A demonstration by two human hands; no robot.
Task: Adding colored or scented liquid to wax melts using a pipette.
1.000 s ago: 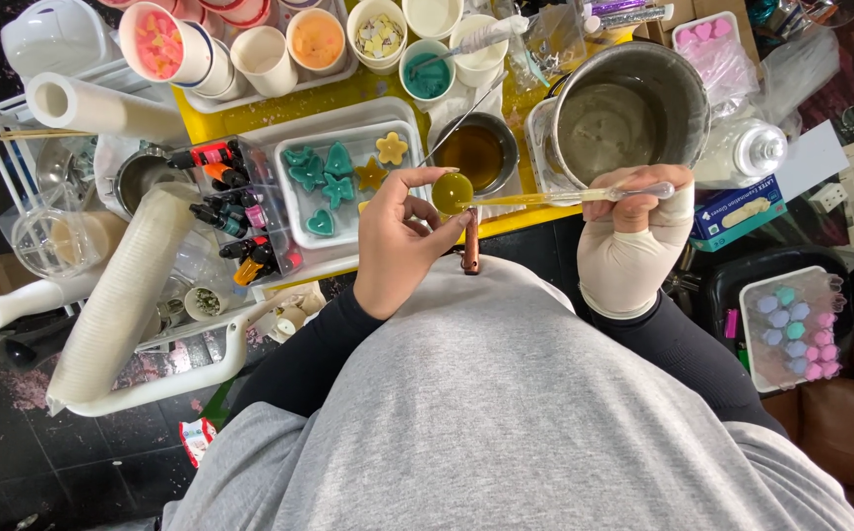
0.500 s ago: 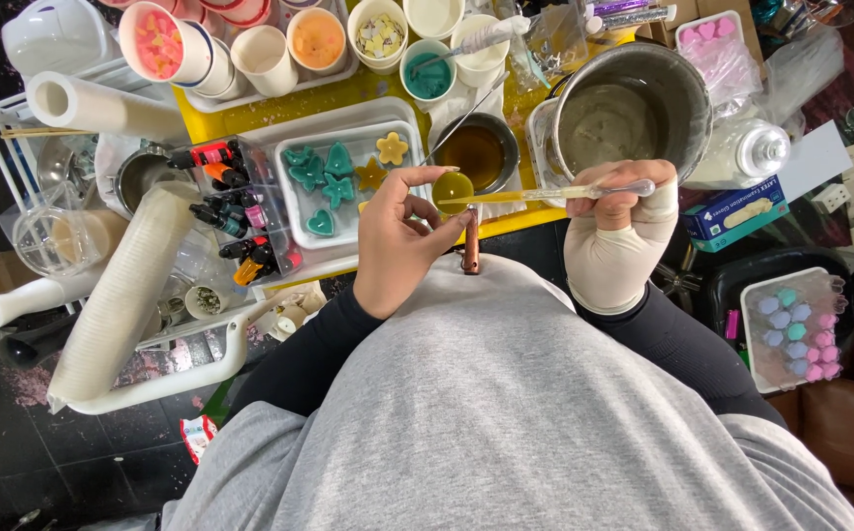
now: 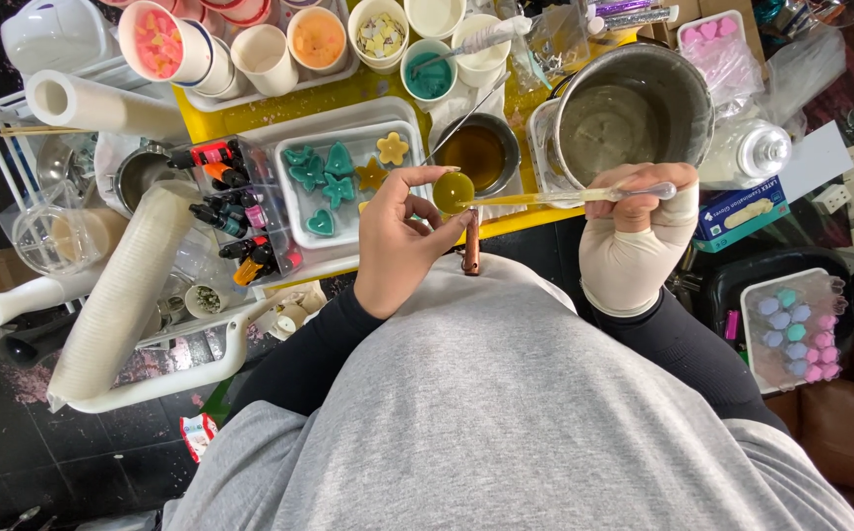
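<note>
pinching round amber mould | left hand | right hand gripping clear pipette

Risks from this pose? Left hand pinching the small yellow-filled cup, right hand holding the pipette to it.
1. The small round cup of yellow liquid sits only in the left hand's fingertip grip, above the grey sweatshirt; a tilt might spill onto it.
2. The clear plastic pipette in the wrapped right hand spans open air; it may drip short of the cup.
3. The small steel bowl of amber liquid is close behind; a knock seems possible.
</note>
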